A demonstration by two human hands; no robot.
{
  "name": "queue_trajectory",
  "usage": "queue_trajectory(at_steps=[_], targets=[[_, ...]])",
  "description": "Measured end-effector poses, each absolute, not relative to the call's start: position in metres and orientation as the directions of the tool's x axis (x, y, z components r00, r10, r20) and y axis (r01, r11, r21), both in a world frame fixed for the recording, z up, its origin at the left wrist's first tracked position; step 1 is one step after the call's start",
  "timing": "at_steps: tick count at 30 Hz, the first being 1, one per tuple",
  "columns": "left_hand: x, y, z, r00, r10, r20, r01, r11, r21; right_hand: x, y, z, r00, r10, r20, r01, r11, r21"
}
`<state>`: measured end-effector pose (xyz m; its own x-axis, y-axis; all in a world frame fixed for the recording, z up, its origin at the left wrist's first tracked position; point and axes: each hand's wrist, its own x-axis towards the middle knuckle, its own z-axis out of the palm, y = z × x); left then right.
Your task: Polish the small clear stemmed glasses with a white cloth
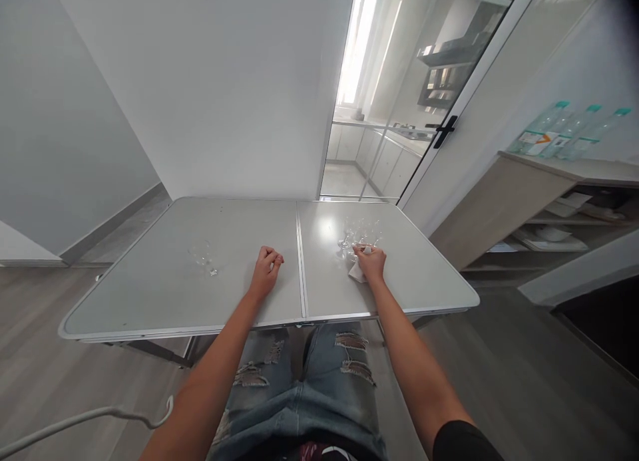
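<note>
My right hand (372,261) is closed on a crumpled white cloth (356,273), part of which hangs below the fingers onto the table. Right beside it is a cluster of clear glassware (360,232), see-through and hard to tell apart; the fingertips overlap its near side, and I cannot tell whether they touch it. My left hand (266,269) rests on the table left of the middle seam, its fingers curled in with nothing visible in them. Farther left lies another clear glass piece (204,258), apart from both hands.
The pale folding table (164,295) has a metal rim and a centre seam. Behind it are a white wall and a glass door (379,115). A wooden shelf (529,201) at right bears plastic bottles (549,132). A white cable (90,413) hangs at lower left.
</note>
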<state>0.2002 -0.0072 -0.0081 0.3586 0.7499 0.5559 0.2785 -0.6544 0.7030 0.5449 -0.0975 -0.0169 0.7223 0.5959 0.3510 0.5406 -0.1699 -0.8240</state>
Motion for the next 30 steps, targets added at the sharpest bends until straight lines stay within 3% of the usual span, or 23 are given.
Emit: queue_trajectory(at_steps=[30], targets=[[0.1982,-0.0135,-0.0043,0.321,0.732,0.601,0.304,-0.68,0.667,0.5406,-0.0953,-0.0191,0.675,0.635,0.377,0.612,-0.197,-0.766]])
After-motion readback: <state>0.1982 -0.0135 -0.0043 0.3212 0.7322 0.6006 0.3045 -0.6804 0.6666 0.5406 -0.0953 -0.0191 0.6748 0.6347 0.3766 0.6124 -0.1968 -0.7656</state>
